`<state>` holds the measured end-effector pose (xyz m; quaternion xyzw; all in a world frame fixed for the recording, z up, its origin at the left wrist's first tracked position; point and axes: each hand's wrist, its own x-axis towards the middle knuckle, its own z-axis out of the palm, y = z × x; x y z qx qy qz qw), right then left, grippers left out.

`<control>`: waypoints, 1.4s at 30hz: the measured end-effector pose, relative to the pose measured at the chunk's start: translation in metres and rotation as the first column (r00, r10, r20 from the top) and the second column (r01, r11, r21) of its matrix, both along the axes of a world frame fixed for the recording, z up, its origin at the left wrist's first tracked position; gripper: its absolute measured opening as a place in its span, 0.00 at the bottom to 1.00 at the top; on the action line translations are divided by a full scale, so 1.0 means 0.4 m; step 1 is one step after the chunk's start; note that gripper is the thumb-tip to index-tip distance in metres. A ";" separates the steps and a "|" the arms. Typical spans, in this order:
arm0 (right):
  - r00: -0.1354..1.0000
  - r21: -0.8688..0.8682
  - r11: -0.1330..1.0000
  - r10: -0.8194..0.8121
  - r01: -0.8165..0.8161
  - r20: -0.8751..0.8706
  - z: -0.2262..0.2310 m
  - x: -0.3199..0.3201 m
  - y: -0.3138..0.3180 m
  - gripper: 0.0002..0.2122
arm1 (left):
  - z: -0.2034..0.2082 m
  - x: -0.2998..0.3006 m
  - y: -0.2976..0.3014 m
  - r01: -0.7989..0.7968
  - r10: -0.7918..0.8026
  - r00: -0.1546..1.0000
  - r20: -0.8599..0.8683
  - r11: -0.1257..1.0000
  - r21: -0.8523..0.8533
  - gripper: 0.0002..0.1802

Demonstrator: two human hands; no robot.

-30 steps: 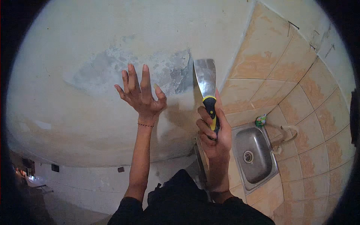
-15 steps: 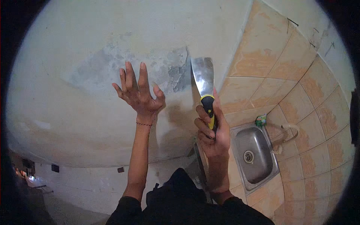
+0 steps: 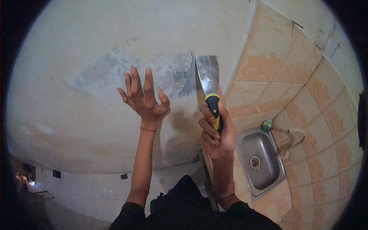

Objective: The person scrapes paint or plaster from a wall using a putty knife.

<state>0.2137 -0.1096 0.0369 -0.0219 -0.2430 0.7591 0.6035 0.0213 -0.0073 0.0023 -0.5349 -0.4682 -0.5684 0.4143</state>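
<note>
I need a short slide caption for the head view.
Right hand holds a putty knife at a scraped wall patch.

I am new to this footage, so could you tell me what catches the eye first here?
A right hand grips a putty knife at centre, its blade at the edge of a grey scraped patch on the pale wall. The left hand is spread open below that patch. At lower right, a steel sink sits among tan tiles.

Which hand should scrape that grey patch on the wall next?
Probably the right hand: it grips the putty knife, whose blade sits at the edge of the grey patch. The left hand is open and holds nothing.
</note>
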 end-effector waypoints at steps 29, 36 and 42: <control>0.999 -0.024 0.999 -0.033 0.033 0.036 -0.014 -0.008 -0.014 0.24 | -0.009 0.005 -0.003 -0.024 0.024 1.000 0.019 0.999 -0.022 0.34; 0.991 -0.087 0.994 -0.063 0.074 0.116 -0.014 -0.003 -0.021 0.22 | -0.002 0.000 0.000 -0.021 0.021 1.000 0.012 1.000 0.004 0.34; 0.992 0.010 0.997 -0.077 0.076 0.098 -0.008 -0.009 0.004 0.26 | -0.008 0.001 0.006 -0.018 0.018 1.000 0.005 1.000 -0.005 0.35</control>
